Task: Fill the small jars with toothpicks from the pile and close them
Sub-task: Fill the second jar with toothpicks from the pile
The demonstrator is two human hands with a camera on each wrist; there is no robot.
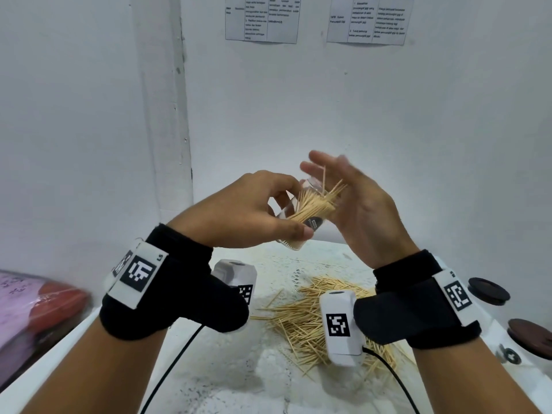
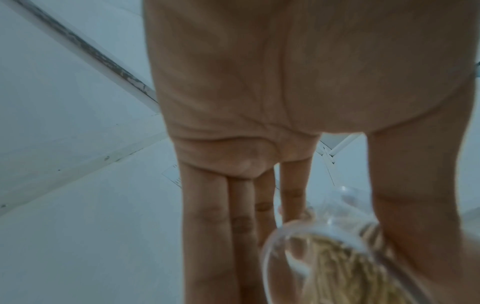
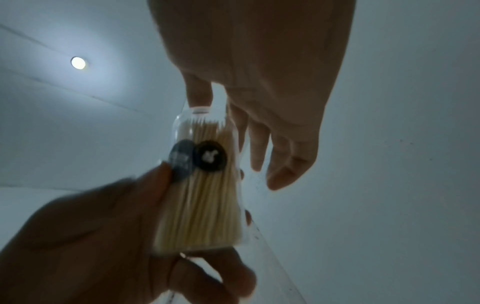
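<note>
My left hand (image 1: 263,204) grips a small clear jar (image 1: 298,218) above the table, tilted with its mouth up and to the right. The jar is packed with toothpicks (image 1: 324,200) whose tips fan out of the mouth. My right hand (image 1: 343,180) is open, its straight fingers and palm against those protruding tips. In the right wrist view the jar (image 3: 205,195) shows a dark round sticker, with the left hand (image 3: 103,236) around its base. The left wrist view shows the jar's bottom (image 2: 324,257) between thumb and fingers. A loose toothpick pile (image 1: 301,318) lies on the table below.
The white table (image 1: 233,369) stands against white walls. Two dark round lids (image 1: 488,290) (image 1: 530,333) sit at the right edge, on jars that are mostly cut off. A pink and red bag (image 1: 35,306) lies off the table's left side. Wrist-camera cables trail toward me.
</note>
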